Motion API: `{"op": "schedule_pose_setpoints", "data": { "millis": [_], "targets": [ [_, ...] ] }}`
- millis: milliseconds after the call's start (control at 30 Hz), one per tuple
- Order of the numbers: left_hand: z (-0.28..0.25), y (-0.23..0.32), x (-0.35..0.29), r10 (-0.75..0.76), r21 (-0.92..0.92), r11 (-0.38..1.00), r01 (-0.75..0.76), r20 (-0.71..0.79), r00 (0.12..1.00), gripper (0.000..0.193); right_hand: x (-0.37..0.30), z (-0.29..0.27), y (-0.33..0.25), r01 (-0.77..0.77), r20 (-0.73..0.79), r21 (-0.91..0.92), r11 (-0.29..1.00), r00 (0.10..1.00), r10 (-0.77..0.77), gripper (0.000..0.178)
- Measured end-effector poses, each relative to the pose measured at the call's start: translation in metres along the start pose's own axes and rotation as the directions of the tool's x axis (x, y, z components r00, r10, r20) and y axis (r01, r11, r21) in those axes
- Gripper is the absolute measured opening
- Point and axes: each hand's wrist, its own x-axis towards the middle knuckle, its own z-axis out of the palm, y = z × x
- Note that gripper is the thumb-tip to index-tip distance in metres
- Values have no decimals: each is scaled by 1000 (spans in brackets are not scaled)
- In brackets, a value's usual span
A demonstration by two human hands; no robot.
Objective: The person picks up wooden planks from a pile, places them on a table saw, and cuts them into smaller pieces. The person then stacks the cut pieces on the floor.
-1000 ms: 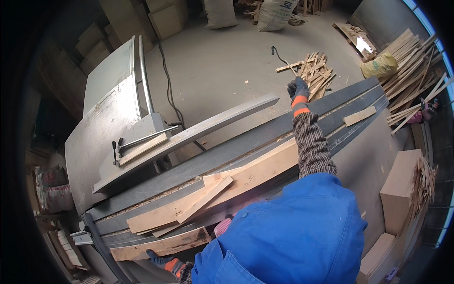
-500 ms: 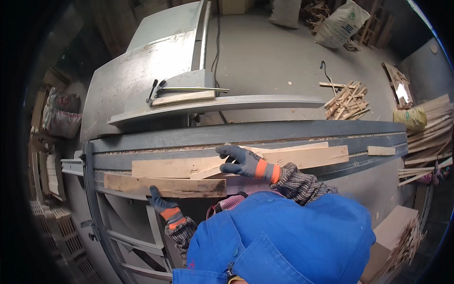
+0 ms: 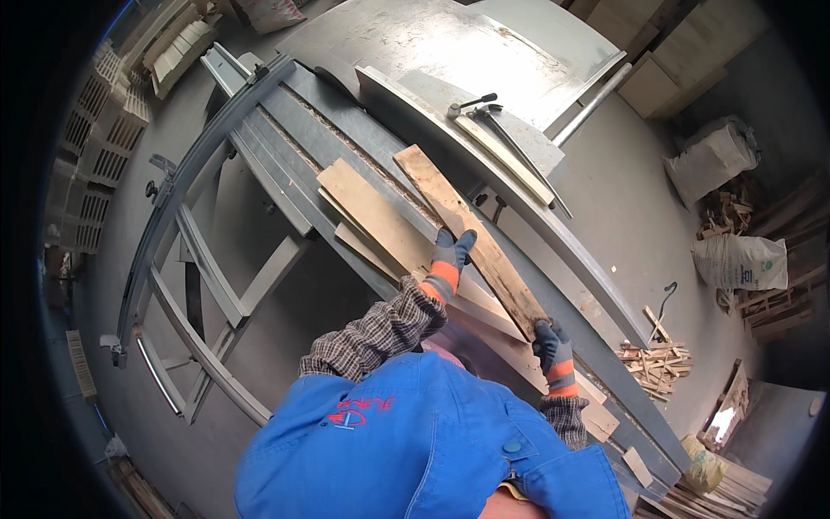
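The grey floor [image 3: 605, 195] takes up most of the room, and a broad silver machine table [image 3: 398, 43] stands at the far side, shining where the light catches it. In front of it the long dark-grey worktop [image 3: 363, 138] slants from the person's far left to their near right, wood crumbs lying along its slots. Leaning in at the near edge is the person, in a blue jacket [image 3: 380, 441] with checked sleeves [image 3: 380, 333]. A straight metal fence [image 3: 536, 221] stands along the machine table's near side, and beyond its right end I see pale sacks [image 3: 735, 259] on the floor.

Several pale planks [image 3: 363, 199] lie on the worktop, partly overlapping. The wooden board [image 3: 482, 255] in hand is above the worktop, between those planks and the fence, darkly stained near its right end; whether it touches the surface below, I cannot tell. A heap of thin offcuts [image 3: 654, 368] sits past the fence's end.

Both hands wear dark gloves with orange bands. The left hand [image 3: 454, 251] pinches the board's near edge around the middle, while the right hand [image 3: 553, 346] has its fingers closed on the stained end; the fingertips underneath are hidden from me. Smallest is a short wood block [image 3: 638, 467] at the worktop's right end.
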Motion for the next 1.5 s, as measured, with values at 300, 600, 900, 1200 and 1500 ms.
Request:
{"op": "schedule_pose_setpoints", "data": {
  "millis": [300, 600, 900, 1200, 1500],
  "targets": [
    [-3, -72, 133, 4, 366, 930, 22, -72, 997, 56, 144, -31, 9, 77, -49, 163, 984, 996, -70, 25],
    [5, -87, 186, 101, 576, 815, -71, -20, 995, 51, 206, -14, 23, 310, -282, 17, 951, 914, -293, 32],
    [-2, -53, 179, 297, 668, 722, -180, -65, 953, 48, 222, 9, 12, 173, -181, 195, 965, 974, -138, 22],
    [4, -34, 172, 390, 723, 656, -215, -81, 917, 55, 233, 18, -17, -187, -171, 24, 982, 967, 188, 22],
    [-17, -60, 202, 370, 670, 690, -274, 0, 929, 57, 253, 22, -2, -156, -218, 109, 982, 960, 177, 19]
  ]
}}
